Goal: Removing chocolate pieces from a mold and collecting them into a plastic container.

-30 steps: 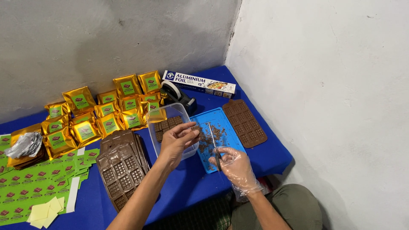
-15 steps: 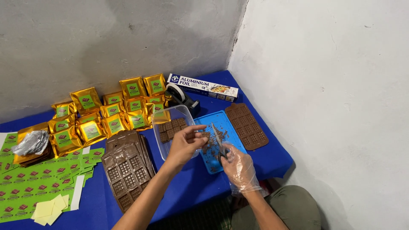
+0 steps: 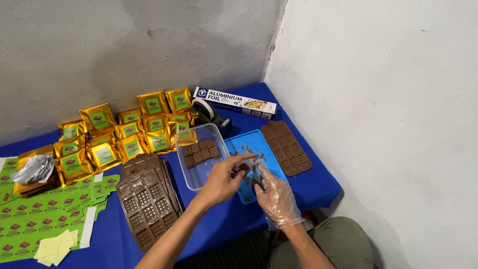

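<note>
My bare left hand point(image 3: 223, 180) pinches a small brown chocolate piece point(image 3: 242, 168) over the blue tray point(image 3: 259, 144). My right hand point(image 3: 276, 197), in a clear plastic glove, grips a thin dark metal tool point(image 3: 255, 172) whose tip touches that piece. The two hands meet above the tray's near half, which carries brown crumbs. Just left of them stands a clear plastic container point(image 3: 196, 172) with several square chocolate pieces point(image 3: 200, 152) at its far end.
A brown mould point(image 3: 289, 148) lies right of the tray, and a stack of brown moulds point(image 3: 147, 194) lies left of the container. Gold pouches point(image 3: 129, 132), green label sheets point(image 3: 35, 214), crumpled foil point(image 3: 34, 169), a foil box point(image 3: 234, 101) and a tape dispenser point(image 3: 210, 112) cover the blue table.
My left hand moved right from the clear container to the blue tray and met the right hand. The tool now touches the piece held between them.
</note>
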